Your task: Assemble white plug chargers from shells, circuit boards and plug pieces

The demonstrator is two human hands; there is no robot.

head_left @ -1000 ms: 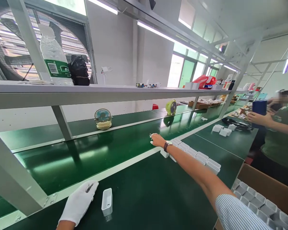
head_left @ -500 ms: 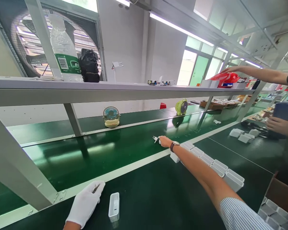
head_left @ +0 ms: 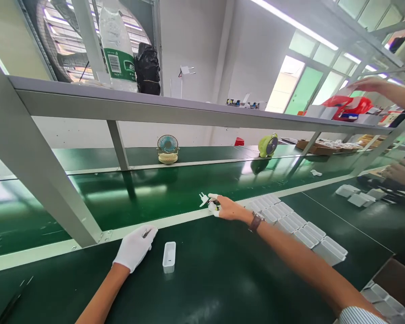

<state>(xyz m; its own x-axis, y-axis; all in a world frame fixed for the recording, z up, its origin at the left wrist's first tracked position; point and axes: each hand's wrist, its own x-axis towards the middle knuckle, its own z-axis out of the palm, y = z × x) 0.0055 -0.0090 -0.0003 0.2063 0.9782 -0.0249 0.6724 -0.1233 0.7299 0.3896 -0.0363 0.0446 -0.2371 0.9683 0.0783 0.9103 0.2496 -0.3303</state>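
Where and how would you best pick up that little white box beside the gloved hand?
Probably by the middle of its two long walls, coming from above. The white box stands on the green bench with its open side up, and it is clearly longer than wide, so pinching across the narrow width looks easiest.

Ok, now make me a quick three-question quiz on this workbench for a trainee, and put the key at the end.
1. Multiple choice: what is the right hand holding?
a) a water bottle
b) a white pronged plug
c) a red bag

2. True or false: the left hand is bare.

3. Short answer: on which side of the left hand does the lone white plastic case stand?

Key: 1: b. 2: False, it wears a white glove. 3: On its right side.
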